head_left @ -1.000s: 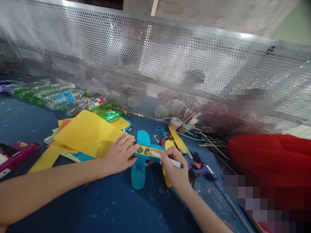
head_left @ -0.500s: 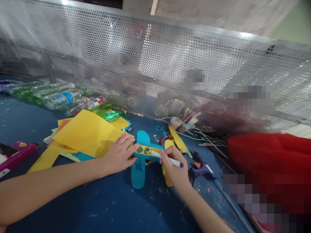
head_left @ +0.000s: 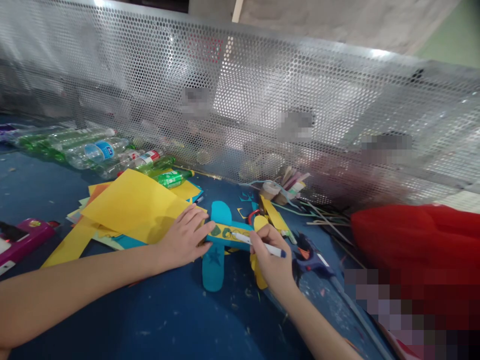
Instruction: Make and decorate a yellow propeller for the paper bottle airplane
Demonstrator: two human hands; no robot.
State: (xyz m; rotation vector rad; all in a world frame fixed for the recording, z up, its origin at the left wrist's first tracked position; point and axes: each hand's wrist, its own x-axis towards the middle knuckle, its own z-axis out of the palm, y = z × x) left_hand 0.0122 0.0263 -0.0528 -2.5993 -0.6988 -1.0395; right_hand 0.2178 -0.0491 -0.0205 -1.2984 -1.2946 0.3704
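Observation:
A paper aeroplane model (head_left: pixel 216 245) with teal wings and a yellow body lies on the blue table (head_left: pixel 150 310). My left hand (head_left: pixel 183 237) rests on its left end, fingers curled over it, pinning it down. My right hand (head_left: pixel 272 257) is closed round a white marker with a blue cap (head_left: pixel 262 245), whose tip touches the yellow body near the green shapes drawn there.
Yellow and orange paper sheets (head_left: pixel 131 207) lie left of the model. Several plastic bottles (head_left: pixel 101 152) line the perforated metal screen (head_left: pixel 243 100). A glue gun (head_left: pixel 313 257), sticks and tape rolls (head_left: pixel 279 190) sit to the right. A red cloth (head_left: pixel 416 240) and a purple box (head_left: pixel 22 240) flank the scene.
My right hand with the marker has shifted slightly to the right along the yellow body. My left hand has stayed where it was.

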